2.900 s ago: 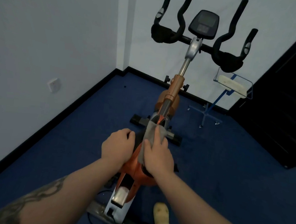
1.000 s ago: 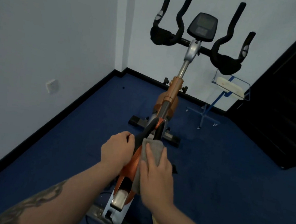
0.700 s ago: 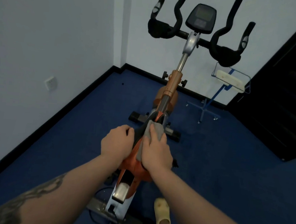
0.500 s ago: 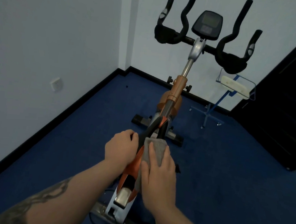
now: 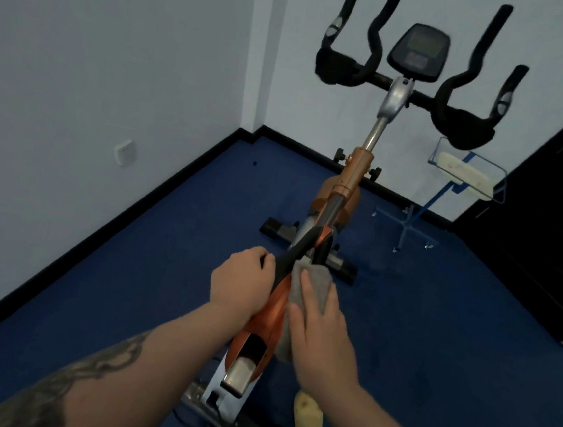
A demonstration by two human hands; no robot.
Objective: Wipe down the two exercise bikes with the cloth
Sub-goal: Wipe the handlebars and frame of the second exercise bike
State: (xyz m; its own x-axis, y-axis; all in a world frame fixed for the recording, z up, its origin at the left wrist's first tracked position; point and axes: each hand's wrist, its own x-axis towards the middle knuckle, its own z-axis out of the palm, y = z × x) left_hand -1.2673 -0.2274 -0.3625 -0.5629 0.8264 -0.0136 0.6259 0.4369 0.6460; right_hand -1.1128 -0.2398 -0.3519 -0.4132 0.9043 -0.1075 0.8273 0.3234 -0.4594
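Pressing a grey cloth flat against the right flank of the orange frame, the right hand lies with fingers straight and spread over the fabric, so the cloth sits sandwiched between palm and painted metal. This looks a sensible hold for wiping: broad contact, no bunching. The left hand curls round the opposite side of the frame, just beside the black bar that rises toward the front; judged purpose is to brace the exercise bike against the sideways push of the wipe.

The cloth sits at mid-frame, below the black bar and above the open seat-post socket. Surfaces ahead of it appear not yet reached from this stance: the orange sleeve and silver stem, the handlebars and the console. Only one bike is in view; the second cannot be located from this picture.

Edges to note: the socket rim and the junction where the black bar meets the frame could snag the cloth. The front foot bar lies on the blue floor directly beneath the working line.

Room for movement is generous to the left, up to the wall and its black skirting. On the right, a blue wire stand carrying a pale object stands near the handlebars, with a dark door beyond it; passage there is narrower. A yellow slipper stands close to the rear base.
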